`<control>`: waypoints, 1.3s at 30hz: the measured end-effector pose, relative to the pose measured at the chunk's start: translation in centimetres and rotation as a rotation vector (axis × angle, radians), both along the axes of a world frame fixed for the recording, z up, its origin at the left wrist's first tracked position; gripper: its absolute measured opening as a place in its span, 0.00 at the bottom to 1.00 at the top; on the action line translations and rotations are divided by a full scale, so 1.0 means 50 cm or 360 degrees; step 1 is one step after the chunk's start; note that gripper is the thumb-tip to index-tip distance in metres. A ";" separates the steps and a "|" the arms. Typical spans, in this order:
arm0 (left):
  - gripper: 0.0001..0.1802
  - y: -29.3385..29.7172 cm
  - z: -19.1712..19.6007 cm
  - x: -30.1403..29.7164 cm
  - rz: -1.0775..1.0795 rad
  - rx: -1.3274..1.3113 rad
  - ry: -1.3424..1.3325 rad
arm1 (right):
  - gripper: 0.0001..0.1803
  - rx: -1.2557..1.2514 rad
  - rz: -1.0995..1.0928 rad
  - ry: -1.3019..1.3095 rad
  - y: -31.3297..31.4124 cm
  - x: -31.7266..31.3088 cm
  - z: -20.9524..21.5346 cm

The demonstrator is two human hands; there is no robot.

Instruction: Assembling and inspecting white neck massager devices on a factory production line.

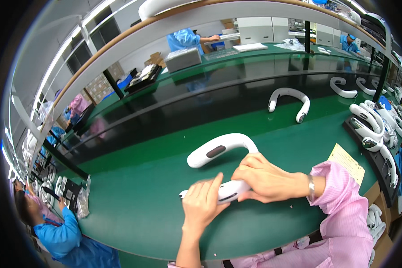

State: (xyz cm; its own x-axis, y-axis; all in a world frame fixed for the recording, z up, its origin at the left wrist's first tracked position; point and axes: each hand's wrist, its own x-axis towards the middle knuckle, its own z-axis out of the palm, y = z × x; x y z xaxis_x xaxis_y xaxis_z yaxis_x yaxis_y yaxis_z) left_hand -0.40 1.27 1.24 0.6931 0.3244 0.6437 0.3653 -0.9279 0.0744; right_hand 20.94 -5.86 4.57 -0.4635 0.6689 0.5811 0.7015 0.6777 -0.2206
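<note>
1. On the near part of the green work mat [134, 196] lies a white U-shaped plastic neckband device [219, 149] with a dark oval window on its left arm; both hands work at its nearer arm.
2. Right hand [265, 178], in a pink striped sleeve with a metal wristband, is clenched around the bend and nearer arm of the neckband, fingers curled over the top.
3. Left hand [203, 203] rests on the tip of that nearer arm, fingers loosely spread and pressed against it, thumb up; it is slightly blurred, so whether it truly grips cannot be told.
4. Farther off, right of centre, a second white neckband device [289, 100] lies alone on the mat, well apart from the hands.
5. At the far right a dark tray [366, 143] holds several more white neckbands, with a yellowish paper sheet [347, 163] just beside its near edge.
6. At the near left a person in a blue coat [62, 236] sits beside another tray of parts.
</note>
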 end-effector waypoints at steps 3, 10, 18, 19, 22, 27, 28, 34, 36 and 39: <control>0.41 -0.044 0.013 -0.022 -0.0159 -0.0187 -0.0207 | 0.46 0.0310 -0.0111 0.0363 -0.065 -0.002 0.018; 0.37 -0.149 0.005 -0.005 -0.0620 -0.2089 -0.1240 | 0.37 -0.1162 -0.0115 0.1922 -0.122 0.047 -0.124; 0.27 -0.160 -0.064 -0.011 -0.1454 -0.2885 -0.1579 | 0.33 -0.1476 -0.0323 0.2118 -0.157 0.018 -0.118; 0.28 -0.162 -0.067 -0.010 -0.1533 -0.2902 -0.1638 | 0.33 -0.1520 -0.0333 0.2132 -0.156 0.016 -0.118; 0.26 -0.160 -0.075 -0.009 -0.1515 -0.2837 -0.1770 | 0.33 -0.1616 -0.0340 0.2183 -0.153 0.008 -0.117; 0.24 -0.147 -0.063 0.006 -0.1424 -0.2958 -0.2038 | 0.30 -0.1556 -0.0259 0.2238 -0.149 0.019 -0.132; 0.24 -0.143 -0.054 0.010 -0.1327 -0.3013 -0.2087 | 0.31 -0.1518 -0.0280 0.2210 -0.151 0.018 -0.130; 0.23 -0.153 0.003 0.046 -0.1172 -0.2934 -0.2014 | 0.30 -0.1482 -0.0267 0.2300 -0.143 0.020 -0.134; 0.23 -0.174 0.035 0.071 -0.0948 -0.2709 -0.1801 | 0.30 -0.1552 -0.0274 0.2445 -0.135 0.020 -0.141; 0.22 -0.219 0.080 0.107 -0.0683 -0.2552 -0.1548 | 0.32 -0.1664 -0.0286 0.2456 -0.133 0.021 -0.162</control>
